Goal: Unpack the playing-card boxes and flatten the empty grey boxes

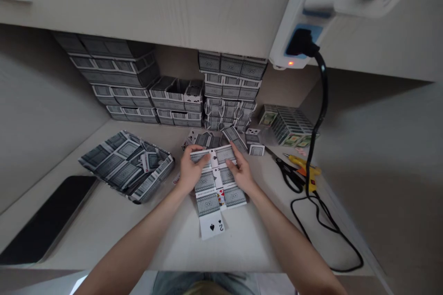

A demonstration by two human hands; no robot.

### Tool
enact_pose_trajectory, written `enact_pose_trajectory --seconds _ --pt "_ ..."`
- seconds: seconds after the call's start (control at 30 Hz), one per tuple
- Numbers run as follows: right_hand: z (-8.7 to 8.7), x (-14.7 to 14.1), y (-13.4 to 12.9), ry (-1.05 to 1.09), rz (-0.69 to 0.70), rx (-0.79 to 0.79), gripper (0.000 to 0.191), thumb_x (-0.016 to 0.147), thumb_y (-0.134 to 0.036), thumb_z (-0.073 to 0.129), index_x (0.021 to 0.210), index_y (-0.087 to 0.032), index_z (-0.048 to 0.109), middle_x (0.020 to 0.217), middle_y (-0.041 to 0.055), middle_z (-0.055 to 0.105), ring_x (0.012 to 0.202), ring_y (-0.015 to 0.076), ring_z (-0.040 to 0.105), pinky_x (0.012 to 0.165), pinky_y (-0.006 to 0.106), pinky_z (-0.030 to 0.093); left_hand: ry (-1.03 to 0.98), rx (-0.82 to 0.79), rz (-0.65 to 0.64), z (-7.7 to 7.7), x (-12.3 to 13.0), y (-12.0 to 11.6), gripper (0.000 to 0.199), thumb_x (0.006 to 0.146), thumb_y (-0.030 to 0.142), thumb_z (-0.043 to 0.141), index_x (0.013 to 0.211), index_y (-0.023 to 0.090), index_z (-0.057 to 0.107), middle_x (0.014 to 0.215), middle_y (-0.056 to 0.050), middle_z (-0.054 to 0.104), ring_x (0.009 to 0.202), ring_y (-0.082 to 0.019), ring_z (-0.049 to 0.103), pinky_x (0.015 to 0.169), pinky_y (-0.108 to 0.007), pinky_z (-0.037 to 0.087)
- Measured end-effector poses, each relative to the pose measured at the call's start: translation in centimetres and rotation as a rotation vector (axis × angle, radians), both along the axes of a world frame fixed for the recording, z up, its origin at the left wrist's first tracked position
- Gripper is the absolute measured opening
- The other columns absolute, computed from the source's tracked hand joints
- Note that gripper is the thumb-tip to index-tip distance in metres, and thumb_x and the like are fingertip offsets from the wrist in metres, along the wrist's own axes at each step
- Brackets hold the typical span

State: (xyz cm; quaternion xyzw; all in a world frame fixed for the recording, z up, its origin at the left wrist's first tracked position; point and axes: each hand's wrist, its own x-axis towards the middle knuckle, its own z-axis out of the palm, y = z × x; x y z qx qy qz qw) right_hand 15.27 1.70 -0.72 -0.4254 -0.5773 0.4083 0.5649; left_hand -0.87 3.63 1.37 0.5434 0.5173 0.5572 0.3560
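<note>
A panel of joined playing cards (207,203), mostly patterned backs with a strip of faces down its middle, is held above the white desk. A two of spades (212,227) sticks out from its lower left end. My left hand (191,168) grips the panel's upper left edge, thumb on top. On the upper right edge my right hand (241,171) has its thumb on the card backs and its fingers at the rim. Behind the panel, loose folded cards (207,140) lie on the desk.
At the left are a card-made tray (126,161) with cards inside and a black flat object (48,216). Stacked card boxes (230,87) stand at the back. Scissors (290,174), a yellow glue gun (310,173) and a black cable (320,115) occupy the right.
</note>
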Motion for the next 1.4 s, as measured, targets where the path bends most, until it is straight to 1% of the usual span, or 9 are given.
enact_pose_trajectory --seconds 0.13,0.27,0.37,0.67,0.9,1.07,1.13,1.23,1.4 --pt "0.4 0.0 0.1 0.067 -0.076 0.014 0.062 0.076 -0.039 0.053 0.132 -0.024 0.031 0.135 0.0032 0.037 0.123 0.0194 0.034 0.104 0.039 0.023 -0.205 -0.109 -0.070 -0.1 0.3 0.0 0.027 0.072 0.037 0.053 0.093 0.020 0.048 0.084 0.000 0.057 0.073 -0.014 0.056 0.064 -0.025 0.044" --pt "0.6 0.2 0.0 0.056 -0.159 0.029 0.060 0.078 -0.039 0.051 0.132 -0.026 0.029 0.139 0.0016 0.030 0.125 0.0185 0.030 0.105 0.039 0.020 -0.112 -0.102 -0.156 -0.6 0.7 -0.2 0.024 0.077 0.040 0.047 0.091 0.020 0.048 0.085 -0.001 0.060 0.077 -0.015 0.057 0.069 -0.027 0.045" --pt "0.5 0.1 -0.1 0.018 -0.153 0.008 0.058 0.079 -0.039 0.048 0.132 -0.027 0.027 0.140 -0.0001 0.027 0.127 0.0177 0.026 0.105 0.038 0.019 -0.014 -0.051 -0.122 -1.0 0.8 -0.3 0.025 0.080 0.040 0.044 0.094 0.021 0.048 0.087 -0.003 0.061 0.080 -0.017 0.057 0.074 -0.030 0.044" --pt "0.2 -0.5 -0.5 -0.039 -0.128 -0.049 0.059 0.082 -0.041 0.043 0.134 -0.026 0.021 0.140 0.0021 0.025 0.126 0.0188 0.027 0.105 0.038 0.020 0.050 -0.023 -0.140 -1.1 0.9 -0.8 0.022 0.083 0.036 0.041 0.096 0.020 0.047 0.091 -0.004 0.059 0.086 -0.016 0.055 0.078 -0.030 0.043" --pt "-0.1 -1.0 -0.6 -0.040 -0.144 -0.027 0.057 0.082 -0.039 0.043 0.132 -0.025 0.019 0.133 0.0056 0.033 0.119 0.0181 0.035 0.102 0.037 0.025 0.017 -0.030 -0.145 -1.0 1.3 -1.4 0.021 0.084 0.037 0.036 0.096 0.021 0.045 0.093 -0.002 0.057 0.089 -0.015 0.053 0.083 -0.028 0.040" --pt "1.0 -1.0 -0.8 0.037 -0.149 -0.043 0.052 0.083 -0.043 0.041 0.129 -0.027 0.027 0.137 0.0011 0.031 0.123 0.0169 0.031 0.104 0.035 0.024 -0.031 -0.026 -0.132 -1.2 1.1 -0.9 0.021 0.083 0.035 0.037 0.094 0.021 0.049 0.095 -0.002 0.058 0.090 -0.015 0.052 0.084 -0.026 0.039" --pt "1.8 -0.9 -1.0 0.094 -0.077 -0.072 0.048 0.084 -0.045 0.036 0.128 -0.028 0.031 0.138 -0.0017 0.030 0.125 0.0162 0.030 0.104 0.034 0.024 -0.051 -0.022 -0.107 -1.2 0.9 -0.6 0.021 0.083 0.034 0.037 0.093 0.020 0.051 0.094 -0.002 0.058 0.089 -0.015 0.053 0.083 -0.026 0.039" --pt "2.2 -0.9 -1.3 0.120 0.004 -0.132 0.050 0.085 -0.048 0.031 0.132 -0.031 0.024 0.140 -0.0044 0.025 0.127 0.0149 0.026 0.105 0.035 0.022 -0.052 -0.016 -0.076 -1.1 0.7 -0.3 0.020 0.083 0.033 0.038 0.090 0.020 0.052 0.090 -0.001 0.059 0.085 -0.015 0.053 0.080 -0.025 0.040" --pt "0.9 -1.3 -1.2 0.006 -0.108 -0.108 0.057 0.083 -0.052 0.033 0.133 -0.029 0.021 0.141 -0.0034 0.023 0.129 0.0137 0.019 0.107 0.034 0.014 0.009 -0.006 -0.062 -1.2 0.7 -0.7 0.020 0.084 0.035 0.036 0.091 0.021 0.049 0.088 -0.001 0.059 0.082 -0.015 0.053 0.077 -0.025 0.040"
